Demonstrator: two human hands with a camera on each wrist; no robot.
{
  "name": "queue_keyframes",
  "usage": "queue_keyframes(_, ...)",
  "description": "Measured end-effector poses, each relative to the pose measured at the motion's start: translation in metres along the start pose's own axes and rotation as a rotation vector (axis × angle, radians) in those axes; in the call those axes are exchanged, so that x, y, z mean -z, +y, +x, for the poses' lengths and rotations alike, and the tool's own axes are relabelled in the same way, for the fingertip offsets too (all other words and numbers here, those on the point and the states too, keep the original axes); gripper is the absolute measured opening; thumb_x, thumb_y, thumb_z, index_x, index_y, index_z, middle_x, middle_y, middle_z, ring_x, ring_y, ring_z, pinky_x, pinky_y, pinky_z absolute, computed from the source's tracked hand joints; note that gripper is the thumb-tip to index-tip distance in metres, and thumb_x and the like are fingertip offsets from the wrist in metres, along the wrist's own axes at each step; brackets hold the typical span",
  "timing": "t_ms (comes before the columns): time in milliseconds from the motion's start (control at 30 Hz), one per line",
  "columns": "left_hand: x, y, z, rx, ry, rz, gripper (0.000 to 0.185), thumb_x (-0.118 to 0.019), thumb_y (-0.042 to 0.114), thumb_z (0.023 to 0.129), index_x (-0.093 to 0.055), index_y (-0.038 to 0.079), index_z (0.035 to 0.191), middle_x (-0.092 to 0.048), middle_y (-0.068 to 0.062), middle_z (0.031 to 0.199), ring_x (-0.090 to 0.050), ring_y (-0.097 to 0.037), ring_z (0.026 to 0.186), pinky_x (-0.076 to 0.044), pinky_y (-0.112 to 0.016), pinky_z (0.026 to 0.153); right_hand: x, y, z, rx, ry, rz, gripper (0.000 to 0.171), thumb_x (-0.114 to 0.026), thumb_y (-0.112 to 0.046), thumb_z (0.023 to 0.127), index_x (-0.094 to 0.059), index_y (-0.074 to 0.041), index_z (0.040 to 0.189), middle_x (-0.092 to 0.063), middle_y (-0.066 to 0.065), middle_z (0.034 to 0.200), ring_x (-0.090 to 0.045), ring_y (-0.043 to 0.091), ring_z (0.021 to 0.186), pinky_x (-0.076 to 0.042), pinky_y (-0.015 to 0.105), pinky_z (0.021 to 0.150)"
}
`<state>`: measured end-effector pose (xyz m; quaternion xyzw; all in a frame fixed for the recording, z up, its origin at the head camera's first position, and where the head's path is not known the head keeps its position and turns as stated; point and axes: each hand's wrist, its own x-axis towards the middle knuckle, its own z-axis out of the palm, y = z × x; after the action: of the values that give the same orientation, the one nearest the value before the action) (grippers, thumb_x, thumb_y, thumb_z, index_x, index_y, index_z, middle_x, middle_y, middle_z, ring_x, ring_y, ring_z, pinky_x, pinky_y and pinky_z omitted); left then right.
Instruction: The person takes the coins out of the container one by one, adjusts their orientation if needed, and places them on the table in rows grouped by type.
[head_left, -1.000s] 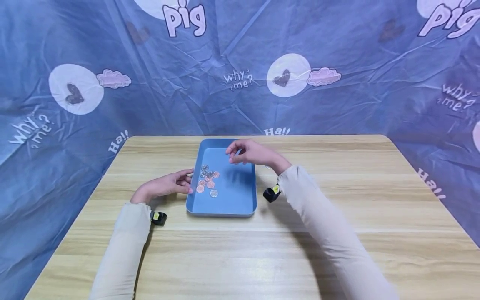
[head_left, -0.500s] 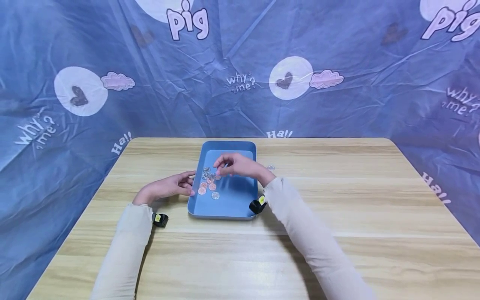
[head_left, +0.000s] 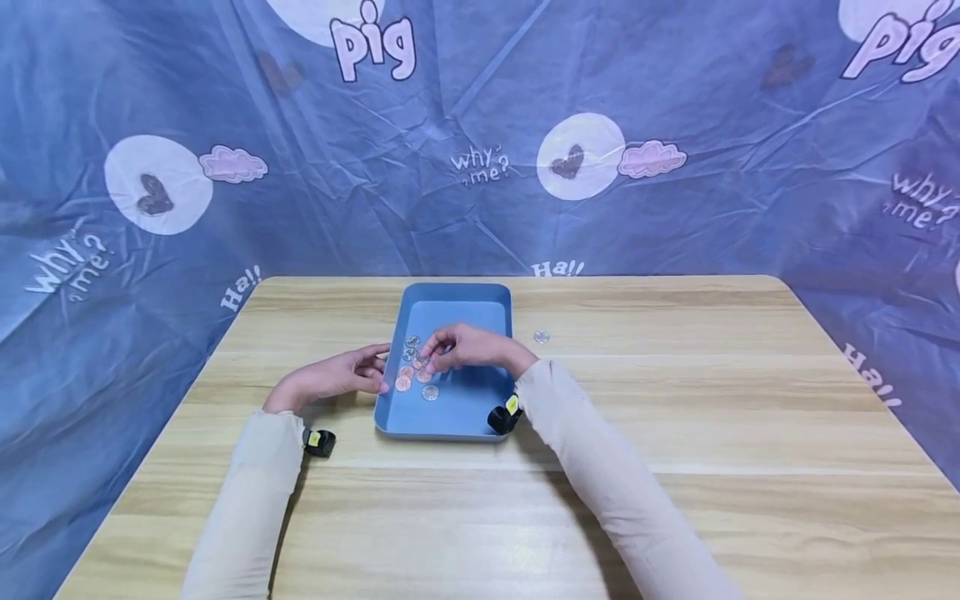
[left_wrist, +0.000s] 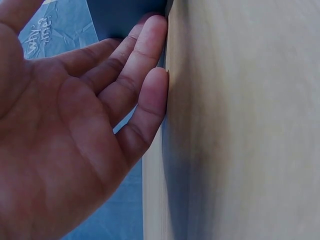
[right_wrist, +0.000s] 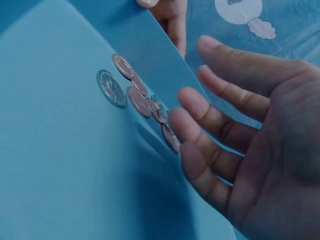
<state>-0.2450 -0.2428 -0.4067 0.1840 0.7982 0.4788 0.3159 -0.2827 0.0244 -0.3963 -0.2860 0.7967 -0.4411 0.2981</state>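
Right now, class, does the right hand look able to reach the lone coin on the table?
Probably yes: nothing covers the coin beside the tray, though the right hand, over the tray, would first have to lift clear.

left forearm (head_left: 250, 500) stretched forward, left hand (head_left: 333, 375) angled inward, fingers (left_wrist: 143, 50) loosely extended, right forearm (head_left: 618, 483) slanting leftward, right hand (head_left: 471, 346) with fingers softly bent, thumb (right_wrist: 237, 59) apart from them

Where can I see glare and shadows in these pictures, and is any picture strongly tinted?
Head view: pale glare on the table's near part, dark shadows along both sleeves; left wrist view: a soft shadow on the wood beside the left hand; right wrist view: strong blue tint, blurry-edged shadow on the tray near the coins.
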Motion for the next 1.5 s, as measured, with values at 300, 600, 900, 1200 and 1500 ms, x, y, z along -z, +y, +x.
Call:
queue_keyframes(300, -0.001, -0.001, 0.003, -0.011, 0.003, 0.005, 0.087, -0.067, 0.014, 0.090, -0.010, -0.003, 0.153, -0.048, -0.028, 0.132, -0.058, -0.011, 0.100, -0.045, -0.019, 0.093, -0.001, 0.016, 0.008, -0.019, -0.087, -0.009, 0.025, -0.069, -0.004, 0.085, -0.066, -0.002, 0.110, -0.063, -0.003, 0.087, -0.054, 0.007, 0.074, -0.044, 0.019, 0.065)
queue_keyframes(600, 0.000, 0.002, 0.004, 0.003, -0.003, -0.015, 0.088, -0.067, 0.014, 0.090, -0.009, 0.000, 0.154, -0.047, -0.027, 0.133, -0.058, -0.012, 0.101, -0.044, -0.025, 0.098, -0.002, 0.014, 0.010, 0.054, -0.191, -0.179, 0.031, -0.074, -0.008, 0.082, -0.068, -0.008, 0.112, -0.053, -0.002, 0.090, -0.047, 0.009, 0.088, -0.040, 0.019, 0.080)
queue_keyframes(900, 0.000, 0.002, 0.002, 0.019, 0.000, -0.001, 0.087, -0.067, 0.016, 0.090, -0.010, 0.001, 0.154, -0.048, -0.026, 0.133, -0.057, -0.011, 0.102, -0.043, -0.028, 0.099, -0.008, 0.010, 0.013, 0.032, -0.204, -0.246, 0.030, -0.075, -0.009, 0.082, -0.072, -0.014, 0.111, -0.052, -0.002, 0.096, -0.046, 0.011, 0.093, -0.037, 0.019, 0.084)
queue_keyframes(1200, 0.001, 0.004, -0.001, 0.026, 0.000, -0.001, 0.087, -0.067, 0.016, 0.091, -0.008, 0.001, 0.154, -0.047, -0.026, 0.134, -0.058, -0.012, 0.102, -0.041, -0.034, 0.104, -0.011, 0.006, 0.014, -0.001, -0.182, -0.268, 0.030, -0.076, -0.010, 0.081, -0.073, -0.014, 0.111, -0.059, 0.001, 0.106, -0.050, 0.010, 0.099, -0.038, 0.021, 0.092)
queue_keyframes(1500, 0.001, 0.002, 0.001, 0.026, 0.001, -0.015, 0.088, -0.067, 0.015, 0.090, -0.009, 0.001, 0.154, -0.047, -0.025, 0.133, -0.058, -0.011, 0.101, -0.040, -0.032, 0.104, -0.012, 0.005, 0.015, -0.004, -0.162, -0.328, 0.025, -0.076, -0.010, 0.081, -0.075, -0.016, 0.105, -0.058, -0.002, 0.100, -0.048, 0.009, 0.095, -0.038, 0.020, 0.087)
